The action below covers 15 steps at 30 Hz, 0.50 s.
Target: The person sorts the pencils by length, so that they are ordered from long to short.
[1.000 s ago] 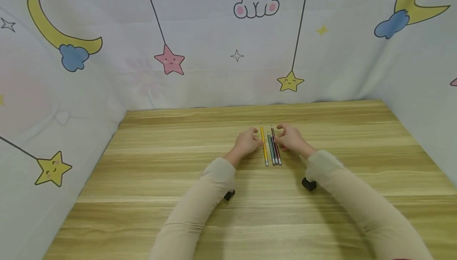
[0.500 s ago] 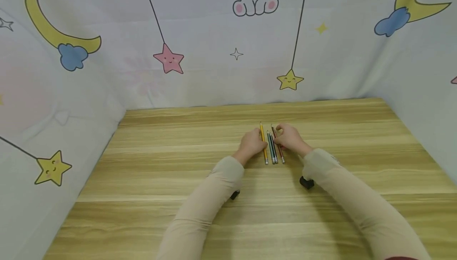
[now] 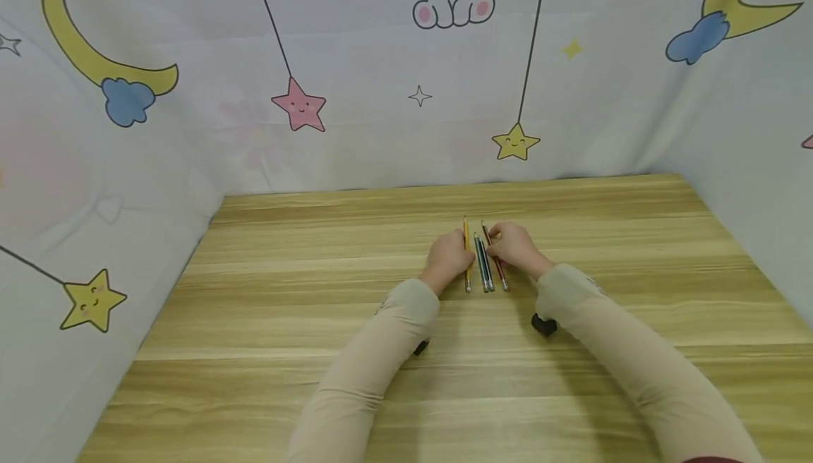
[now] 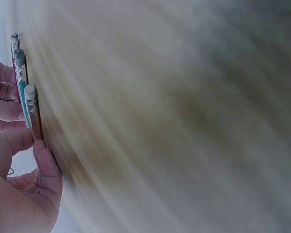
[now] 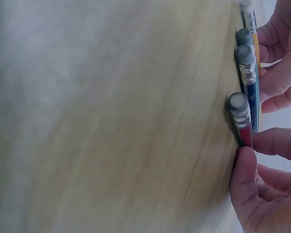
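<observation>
Several eraser-tipped pencils lie side by side on the wooden table, their eraser ends towards me. My left hand [image 3: 447,257] pinches the yellow pencil [image 3: 468,281] at the left of the row between thumb and finger. At the other side, my right hand [image 3: 516,248] pinches the dark red pencil [image 5: 246,136], which slants a little away from the rest. Between the hands lie a teal pencil [image 3: 480,265] and a dark blue pencil [image 5: 252,94], close together. Both wrist views show thumb and fingertip on each pinched pencil just beyond its metal band.
The wood-grain table [image 3: 305,293] stretches out around the hands. A white cloth [image 3: 368,46] printed with stars, moons and an animal hangs behind it and along both sides. Small black devices [image 3: 544,325] show under the sleeve cuffs.
My left hand has moved right and taken hold of the yellow pencil, turning it slightly so its eraser end shifted left. The dark red pencil's eraser end has swung right, away from the middle pencils.
</observation>
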Each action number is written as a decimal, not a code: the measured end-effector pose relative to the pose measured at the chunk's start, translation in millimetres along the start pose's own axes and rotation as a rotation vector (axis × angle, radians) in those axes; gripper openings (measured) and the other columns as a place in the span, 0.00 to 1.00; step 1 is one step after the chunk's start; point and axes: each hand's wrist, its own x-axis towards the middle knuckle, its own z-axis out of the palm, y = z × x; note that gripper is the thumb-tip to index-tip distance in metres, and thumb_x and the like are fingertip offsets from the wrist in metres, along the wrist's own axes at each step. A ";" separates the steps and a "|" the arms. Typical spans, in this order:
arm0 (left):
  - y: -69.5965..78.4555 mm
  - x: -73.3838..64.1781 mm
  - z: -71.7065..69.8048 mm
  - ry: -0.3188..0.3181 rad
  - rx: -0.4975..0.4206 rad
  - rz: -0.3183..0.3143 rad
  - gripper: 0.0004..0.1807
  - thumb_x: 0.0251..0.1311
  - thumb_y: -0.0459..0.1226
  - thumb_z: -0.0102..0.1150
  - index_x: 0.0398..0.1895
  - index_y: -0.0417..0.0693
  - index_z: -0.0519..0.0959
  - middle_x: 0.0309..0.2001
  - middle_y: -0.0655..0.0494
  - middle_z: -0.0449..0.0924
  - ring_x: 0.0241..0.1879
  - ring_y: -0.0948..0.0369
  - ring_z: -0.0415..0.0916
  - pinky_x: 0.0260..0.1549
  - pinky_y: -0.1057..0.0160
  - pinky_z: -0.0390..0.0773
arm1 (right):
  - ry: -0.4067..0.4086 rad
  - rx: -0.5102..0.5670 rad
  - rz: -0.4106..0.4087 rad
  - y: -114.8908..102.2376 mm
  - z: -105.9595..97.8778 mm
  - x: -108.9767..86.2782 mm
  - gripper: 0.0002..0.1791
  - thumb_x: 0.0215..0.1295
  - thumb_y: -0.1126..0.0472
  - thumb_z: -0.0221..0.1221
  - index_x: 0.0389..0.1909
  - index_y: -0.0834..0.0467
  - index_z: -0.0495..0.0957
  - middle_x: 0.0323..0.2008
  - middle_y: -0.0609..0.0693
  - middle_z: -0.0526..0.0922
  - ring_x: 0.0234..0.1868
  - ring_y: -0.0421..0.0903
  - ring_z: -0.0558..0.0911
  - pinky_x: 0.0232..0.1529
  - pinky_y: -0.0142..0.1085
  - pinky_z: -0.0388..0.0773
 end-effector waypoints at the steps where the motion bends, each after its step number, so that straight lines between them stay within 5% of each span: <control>1: 0.1 0.0 -0.2 0.001 0.002 0.001 0.09 0.51 0.41 0.57 0.29 0.46 0.71 0.24 0.55 0.73 0.22 0.60 0.68 0.17 0.67 0.64 | 0.002 -0.003 0.001 -0.1 0.0 0.0 0.19 0.51 0.69 0.56 0.45 0.70 0.71 0.32 0.61 0.78 0.13 0.37 0.70 0.16 0.27 0.71; 10: -4.3 0.9 -4.0 -0.021 -0.053 0.067 0.08 0.52 0.40 0.55 0.31 0.44 0.73 0.25 0.55 0.73 0.22 0.62 0.67 0.18 0.70 0.64 | 0.008 0.052 0.022 2.6 -0.1 -0.6 0.17 0.52 0.67 0.54 0.44 0.69 0.72 0.24 0.55 0.78 0.13 0.37 0.71 0.15 0.27 0.70; 15: -6.6 -0.9 -7.9 -0.035 -0.168 0.100 0.16 0.53 0.39 0.54 0.44 0.41 0.75 0.39 0.52 0.80 0.35 0.60 0.75 0.33 0.68 0.73 | 0.003 0.144 0.061 1.9 -0.7 -2.7 0.17 0.55 0.65 0.54 0.46 0.69 0.71 0.25 0.54 0.77 0.14 0.37 0.71 0.16 0.28 0.71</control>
